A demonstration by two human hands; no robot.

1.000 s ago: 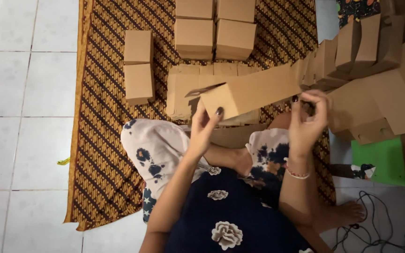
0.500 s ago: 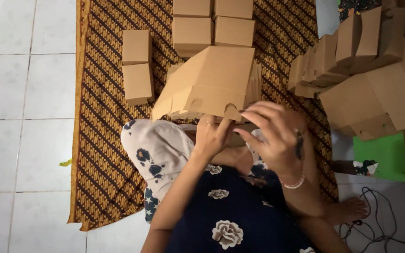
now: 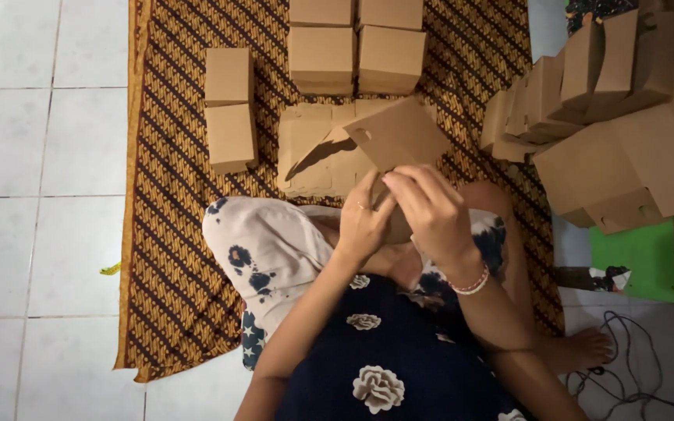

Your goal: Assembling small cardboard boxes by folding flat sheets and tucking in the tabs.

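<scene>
Both hands over lap, half-folded cardboard box [image 3: 396, 139] raised between them. Left hand [image 3: 362, 226] grip pinching lower edge to steady; right hand [image 3: 431, 214] grip curled over flap, pressing. Flat blanks [image 3: 313, 152] lie on patterned mat [image 3: 173, 234] within reach.

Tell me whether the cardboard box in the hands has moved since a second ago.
Yes. The cardboard box has swung from stretching rightward toward the side pile to sitting over the flat cardboard stack.

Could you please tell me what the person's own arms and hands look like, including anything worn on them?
Both forearms are bare, with no sleeves in view. The left hand wears a thin ring on one finger. The right hand has a beaded bracelet, pale with pink, around its wrist.
</scene>
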